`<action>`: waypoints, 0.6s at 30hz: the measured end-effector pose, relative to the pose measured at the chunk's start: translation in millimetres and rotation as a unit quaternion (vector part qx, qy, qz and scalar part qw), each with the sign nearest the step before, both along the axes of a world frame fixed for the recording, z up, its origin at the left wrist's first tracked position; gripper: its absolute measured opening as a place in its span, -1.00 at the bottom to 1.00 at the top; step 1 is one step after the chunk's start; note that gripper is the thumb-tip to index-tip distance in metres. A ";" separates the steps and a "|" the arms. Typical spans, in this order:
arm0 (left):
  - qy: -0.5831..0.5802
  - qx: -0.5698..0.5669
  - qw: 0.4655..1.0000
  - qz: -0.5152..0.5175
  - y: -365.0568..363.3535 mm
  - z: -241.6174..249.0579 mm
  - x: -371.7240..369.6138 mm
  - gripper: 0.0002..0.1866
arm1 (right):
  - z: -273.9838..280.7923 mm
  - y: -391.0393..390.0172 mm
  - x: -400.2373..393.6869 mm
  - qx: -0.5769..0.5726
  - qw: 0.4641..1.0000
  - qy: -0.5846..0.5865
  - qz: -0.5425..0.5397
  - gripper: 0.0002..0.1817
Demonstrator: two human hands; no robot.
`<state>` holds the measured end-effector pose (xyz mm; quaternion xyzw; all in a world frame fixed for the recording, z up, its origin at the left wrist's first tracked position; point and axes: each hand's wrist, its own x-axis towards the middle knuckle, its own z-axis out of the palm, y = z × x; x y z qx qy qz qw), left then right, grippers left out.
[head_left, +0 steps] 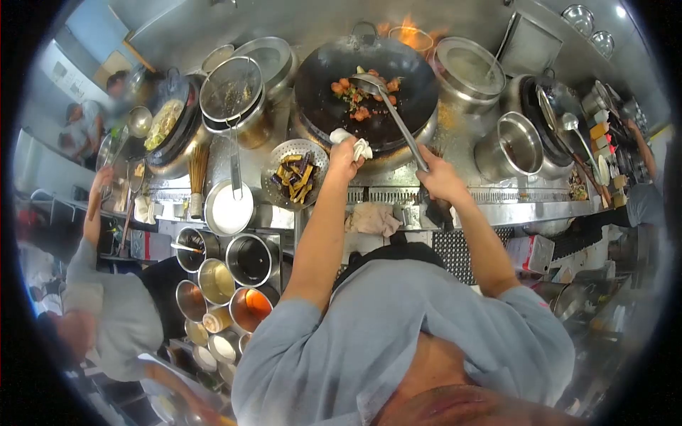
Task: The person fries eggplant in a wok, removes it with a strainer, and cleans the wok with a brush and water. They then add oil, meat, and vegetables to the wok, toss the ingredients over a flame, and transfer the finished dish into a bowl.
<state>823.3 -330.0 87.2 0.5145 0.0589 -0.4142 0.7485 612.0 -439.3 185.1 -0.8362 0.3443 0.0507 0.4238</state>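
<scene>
My left hand (pixel 344 160) is closed on a bunched white cloth (pixel 353 141) at the near rim of a large black wok (pixel 312 85). Whether it also grips the wok's handle is hidden by the cloth. In my right hand (pixel 439 177) is the long handle of a metal ladle (pixel 403 126), with its bowl down in the wok. Beneath and beside that bowl lie orange-brown chunks of food (pixel 361 113) with some green bits. Left of my left forearm, a perforated strainer (pixel 273 157) holds fried eggplant strips (pixel 295 177).
Flames (pixel 408 34) rise behind the wok. A mesh strainer (pixel 231 89) rests over a pot at left, above a bowl of white liquid (pixel 229 209). A steel pot (pixel 509 147) stands at right. Several sauce containers (pixel 217 282) are lower left. Co-workers (pixel 114 312) flank both sides.
</scene>
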 end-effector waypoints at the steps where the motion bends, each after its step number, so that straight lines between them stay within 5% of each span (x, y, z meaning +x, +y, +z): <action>1: 0.007 0.006 1.000 0.003 0.1 1.9 0.0 -0.86 | 4.5 -0.2 1.6 -0.015 0.999 -0.047 -0.014 -0.28; 4: 0.024 0.013 1.000 0.004 0.6 -0.1 0.6 -0.86 | 17.7 1.9 -7.5 -0.033 0.995 -0.075 -0.050 -0.29; 6: 0.034 0.001 0.999 0.009 -1.8 -8.6 3.2 -0.87 | 14.5 -9.0 -20.2 -0.187 0.977 -0.105 -0.005 -0.25; 10: 0.014 -0.003 1.000 -0.001 10.5 1.3 -12.4 -0.87 | 88.1 2.9 -50.0 -0.066 0.998 -0.021 0.000 -0.25; 12: 0.051 -0.034 0.998 -0.002 30.4 38.3 -45.1 -0.87 | 121.1 1.3 -71.0 -0.026 0.988 0.117 0.096 -0.30; 13: 0.052 -0.040 0.998 0.019 31.5 64.4 -57.0 -0.88 | 104.4 -14.5 -75.4 -0.032 0.988 0.113 0.097 -0.30; 15: 0.052 -0.020 0.998 0.041 29.6 74.0 -62.1 -0.90 | 43.7 -35.5 -91.8 -0.305 0.893 -0.147 0.297 -0.23; 16: 0.049 -0.007 0.999 -0.009 23.2 48.6 -43.8 -0.86 | 81.2 -11.4 -66.8 -0.149 0.965 0.070 0.203 -0.26; 18: -0.007 -0.022 0.999 -0.023 16.1 11.1 -33.5 -0.84 | 39.6 -16.3 -31.7 -0.217 0.958 0.058 0.181 -0.28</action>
